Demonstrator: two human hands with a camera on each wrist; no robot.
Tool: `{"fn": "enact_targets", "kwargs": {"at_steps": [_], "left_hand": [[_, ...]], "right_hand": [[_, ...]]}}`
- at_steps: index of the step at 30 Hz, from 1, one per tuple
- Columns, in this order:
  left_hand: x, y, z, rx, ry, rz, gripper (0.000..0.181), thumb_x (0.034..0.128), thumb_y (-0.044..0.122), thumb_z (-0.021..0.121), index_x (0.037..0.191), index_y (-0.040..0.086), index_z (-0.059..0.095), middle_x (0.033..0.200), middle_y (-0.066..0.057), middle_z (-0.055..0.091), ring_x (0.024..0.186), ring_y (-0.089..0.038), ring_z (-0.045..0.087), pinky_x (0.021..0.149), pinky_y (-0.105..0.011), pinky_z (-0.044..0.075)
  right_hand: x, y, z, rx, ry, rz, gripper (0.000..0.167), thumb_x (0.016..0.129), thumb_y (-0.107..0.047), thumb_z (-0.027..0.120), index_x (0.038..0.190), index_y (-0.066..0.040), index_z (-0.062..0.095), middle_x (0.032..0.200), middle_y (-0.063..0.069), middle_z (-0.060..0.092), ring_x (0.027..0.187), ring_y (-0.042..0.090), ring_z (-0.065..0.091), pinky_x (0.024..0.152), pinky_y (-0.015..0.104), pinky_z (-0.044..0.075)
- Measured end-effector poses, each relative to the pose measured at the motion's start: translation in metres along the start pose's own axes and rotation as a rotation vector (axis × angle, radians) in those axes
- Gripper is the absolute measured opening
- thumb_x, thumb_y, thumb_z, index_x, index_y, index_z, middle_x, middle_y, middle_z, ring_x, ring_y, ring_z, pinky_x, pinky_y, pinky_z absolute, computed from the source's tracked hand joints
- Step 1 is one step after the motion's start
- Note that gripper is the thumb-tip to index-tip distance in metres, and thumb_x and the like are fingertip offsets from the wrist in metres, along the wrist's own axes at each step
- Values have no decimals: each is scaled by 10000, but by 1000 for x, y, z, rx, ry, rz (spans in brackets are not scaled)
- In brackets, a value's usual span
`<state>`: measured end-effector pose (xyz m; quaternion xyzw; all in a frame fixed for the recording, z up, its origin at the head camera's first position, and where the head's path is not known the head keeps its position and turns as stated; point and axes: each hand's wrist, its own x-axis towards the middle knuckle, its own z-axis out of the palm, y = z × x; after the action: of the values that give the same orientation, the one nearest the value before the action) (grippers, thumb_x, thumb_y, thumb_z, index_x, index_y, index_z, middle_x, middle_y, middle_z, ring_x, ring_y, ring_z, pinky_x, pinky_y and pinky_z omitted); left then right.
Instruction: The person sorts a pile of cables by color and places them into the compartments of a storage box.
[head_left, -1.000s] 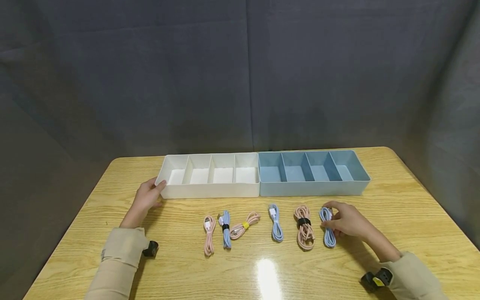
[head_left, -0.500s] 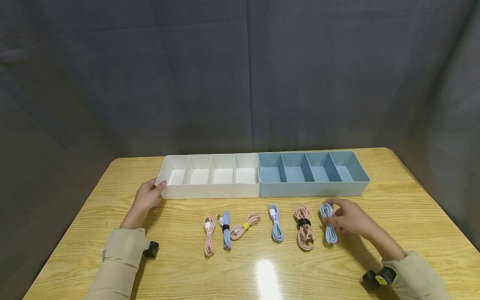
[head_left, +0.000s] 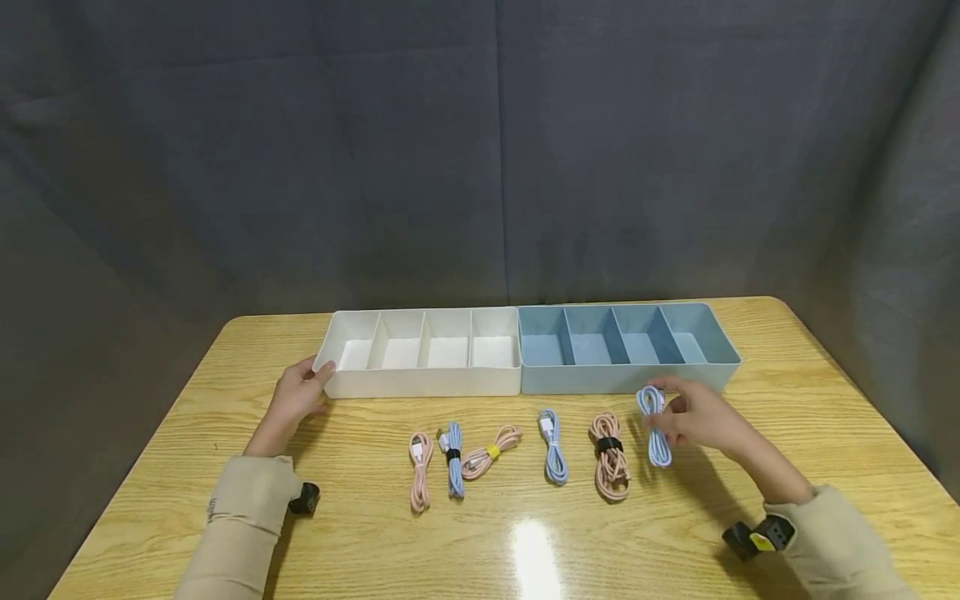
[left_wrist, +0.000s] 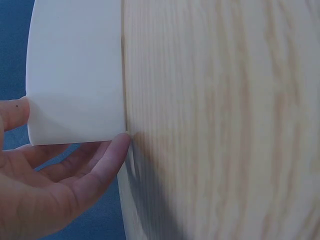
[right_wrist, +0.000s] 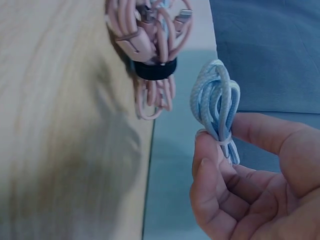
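The left hand (head_left: 294, 396) holds the left end of the white four-compartment box (head_left: 420, 382); in the left wrist view the thumb of that hand (left_wrist: 60, 190) lies on the rim of the white box (left_wrist: 75, 75) and the fingers are at its end. The right hand (head_left: 697, 414) pinches a coiled blue cable (head_left: 657, 433) above the table, just in front of the blue box (head_left: 622, 380). Seen from the right wrist, thumb and fingers of the right hand (right_wrist: 260, 185) grip the blue coil (right_wrist: 215, 100) near its white tie.
On the table (head_left: 337, 550), in a row before the boxes, lie a thick pink cable (head_left: 609, 454), a blue one (head_left: 553, 450), a pink one with a yellow band (head_left: 489, 454), a blue one with a black band (head_left: 453, 458) and a pink one (head_left: 419, 473). A dark curtain (head_left: 375, 167) hangs behind.
The right hand has lifted the blue cable off the table and moved it slightly toward the blue box. The left hand stays at the white box.
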<state>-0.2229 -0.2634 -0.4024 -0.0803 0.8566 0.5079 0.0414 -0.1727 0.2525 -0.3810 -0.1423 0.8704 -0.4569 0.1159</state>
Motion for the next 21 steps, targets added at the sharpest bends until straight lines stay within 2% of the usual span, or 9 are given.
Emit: {"fn": "enact_targets", "kwargs": {"at_steps": [7, 13, 21], "left_hand": [[-2, 1, 1, 6, 1, 10, 566, 992, 309, 344, 1394, -76, 240, 1286, -288, 356, 1140, -408, 406, 798, -406, 524], [-1, 0, 1, 5, 4, 28, 565, 990, 309, 350, 1391, -77, 250, 1263, -288, 372, 1114, -396, 420, 773, -395, 531], [-1, -2, 0, 10, 9, 39, 562, 989, 309, 360, 1392, -69, 261, 1249, -285, 392, 1113, -379, 422, 761, -374, 535]], "right_hand": [[6, -8, -7, -22, 3, 0, 543, 827, -55, 642, 1270, 121, 381, 596, 79, 551, 517, 174, 522, 483, 322, 499], [10, -16, -10, -15, 6, 4, 552, 834, -104, 653, 1283, 79, 387, 605, 76, 542, 521, 157, 487, 473, 296, 456], [20, -25, -13, -11, 6, -13, 573, 838, -103, 648, 1305, 77, 369, 603, 80, 536, 529, 140, 472, 484, 293, 451]]}}
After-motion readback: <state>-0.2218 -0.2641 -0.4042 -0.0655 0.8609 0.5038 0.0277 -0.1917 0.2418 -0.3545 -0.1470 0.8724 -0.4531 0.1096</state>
